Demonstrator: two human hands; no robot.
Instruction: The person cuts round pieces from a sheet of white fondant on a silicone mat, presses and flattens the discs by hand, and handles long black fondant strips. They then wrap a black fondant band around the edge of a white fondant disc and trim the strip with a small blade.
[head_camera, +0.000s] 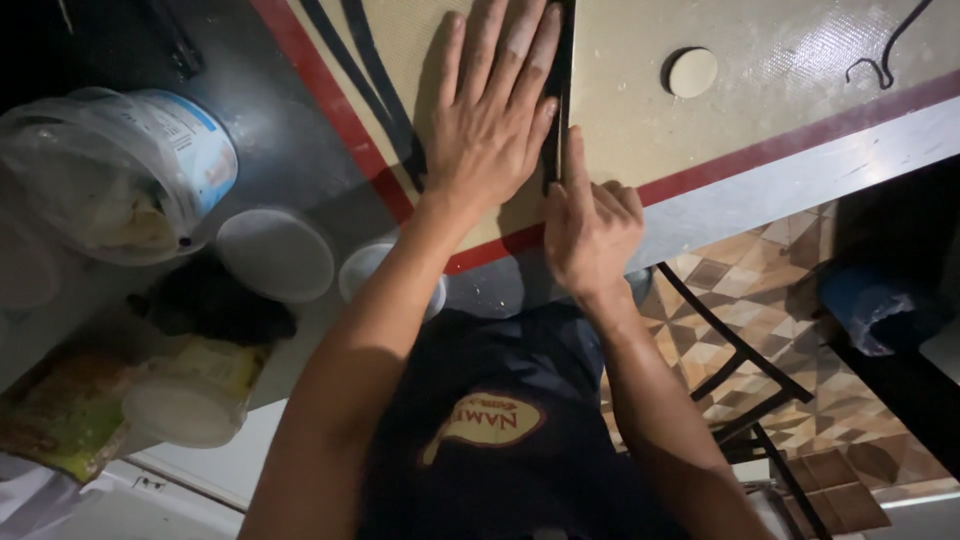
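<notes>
Dark strip (562, 60) of thin material lies on the tan mat (640, 120), its long axis running from about six o'clock to twelve o'clock, away from the person's body. Nearest the body, at six o'clock of the strip, the right hand (590, 235) is curled closed around a slim blade-like tool (559, 150); the index finger lies stretched along it, pointing to twelve o'clock. What kind of tool it is, the picture does not show plainly. The tool's tip rests against the strip's left edge. Just to nine o'clock of that, the left hand (490, 120) lies flat and spread open on the mat, palm down, holding nothing; its fingertips press beside the strip and partly on it. The right hand is the nearer of the two to the strip's near end.

The mat's red border (720, 165) runs slantwise just under the right hand, and past it the grey table edge (800, 190) drops off to a patterned floor (760, 290) at four o'clock, so there is little room toward the body. Toward twelve o'clock the mat is open along the strip.

Farther off, two more dark strips (365, 70) lie at ten o'clock of the left hand, a small pale disc (692, 72) at two o'clock, and a curled dark scrap (890, 50) beyond it. At nine o'clock stand a plastic tub (150, 160) and round lids (275, 255).
</notes>
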